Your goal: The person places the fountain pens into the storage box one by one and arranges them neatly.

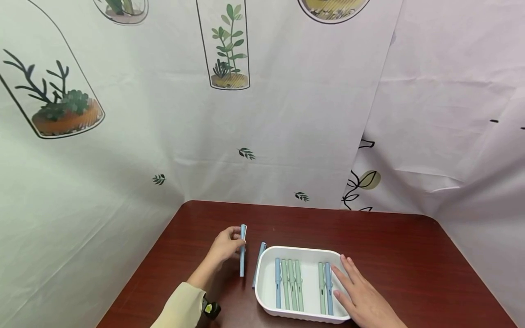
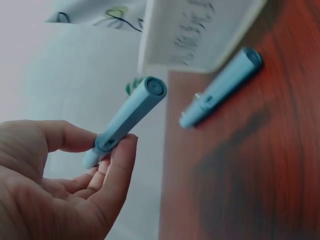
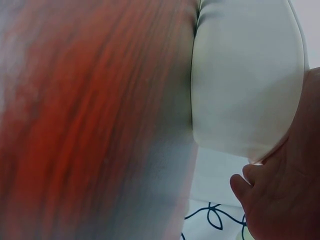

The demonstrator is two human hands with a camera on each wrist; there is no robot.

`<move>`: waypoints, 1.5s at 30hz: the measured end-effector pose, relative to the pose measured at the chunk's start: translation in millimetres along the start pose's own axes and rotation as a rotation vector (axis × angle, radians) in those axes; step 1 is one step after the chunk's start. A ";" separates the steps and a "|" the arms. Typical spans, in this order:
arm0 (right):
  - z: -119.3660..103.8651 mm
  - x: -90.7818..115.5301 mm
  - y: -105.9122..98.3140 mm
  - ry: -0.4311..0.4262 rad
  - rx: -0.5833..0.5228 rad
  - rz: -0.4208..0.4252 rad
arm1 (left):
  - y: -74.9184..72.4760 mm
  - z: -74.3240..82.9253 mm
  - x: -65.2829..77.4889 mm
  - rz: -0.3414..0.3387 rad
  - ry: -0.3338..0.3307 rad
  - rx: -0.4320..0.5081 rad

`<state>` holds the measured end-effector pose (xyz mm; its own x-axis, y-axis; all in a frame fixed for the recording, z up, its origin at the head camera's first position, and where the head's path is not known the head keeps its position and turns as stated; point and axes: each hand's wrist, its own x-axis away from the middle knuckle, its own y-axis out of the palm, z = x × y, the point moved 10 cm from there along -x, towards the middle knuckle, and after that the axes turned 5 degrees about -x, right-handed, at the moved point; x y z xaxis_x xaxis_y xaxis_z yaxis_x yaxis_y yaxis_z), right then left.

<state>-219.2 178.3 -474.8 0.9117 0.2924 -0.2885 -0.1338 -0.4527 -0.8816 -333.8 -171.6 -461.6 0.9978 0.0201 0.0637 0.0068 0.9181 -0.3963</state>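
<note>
My left hand (image 1: pixel 224 246) pinches a light blue pen (image 1: pixel 242 259) between thumb and fingers, left of a white tray (image 1: pixel 310 284). In the left wrist view this capped pen (image 2: pixel 131 112) points one end at the camera. A second blue pen (image 1: pixel 259 266) lies on the table against the tray's left side. Inside the tray, a blue pen (image 1: pixel 278 282) and several green pens (image 1: pixel 292 284) lie in a left group; another green pen (image 1: pixel 321 288) and a blue pen (image 1: pixel 329 289) lie to the right. My right hand (image 1: pixel 362 296) rests with extended fingers on the tray's right rim.
The dark red wooden table (image 1: pixel 410 264) carries the tray near its front. Behind and beside it hangs a pale curtain (image 1: pixel 287 136) printed with plants. A dark band with a small device (image 1: pixel 211 310) sits on my left wrist.
</note>
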 end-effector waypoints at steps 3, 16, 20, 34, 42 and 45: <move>0.0 0.2 1.2 0.007 -0.002 -0.011 | 3.5 7.3 6.6 -0.025 0.008 0.066; 2.1 0.7 1.2 0.034 0.023 -0.021 | 38.1 35.0 27.4 -0.163 0.059 0.151; 1.2 1.5 0.2 0.027 0.031 -0.005 | 52.2 39.4 31.2 -0.201 0.066 0.168; 3.8 -0.1 4.5 0.060 0.004 -0.059 | 91.7 43.1 42.7 -0.293 0.082 0.187; 1.7 0.3 0.3 0.032 0.021 -0.015 | 108.6 48.9 47.7 -0.329 0.087 0.177; 0.4 0.5 -1.9 0.018 0.034 0.006 | 114.3 51.4 49.8 -0.340 0.092 0.181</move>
<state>-218.6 179.6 -473.4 0.9179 0.2741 -0.2871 -0.1520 -0.4255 -0.8921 -286.8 -45.4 -456.7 0.9425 -0.3250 0.0775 0.3341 0.9214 -0.1983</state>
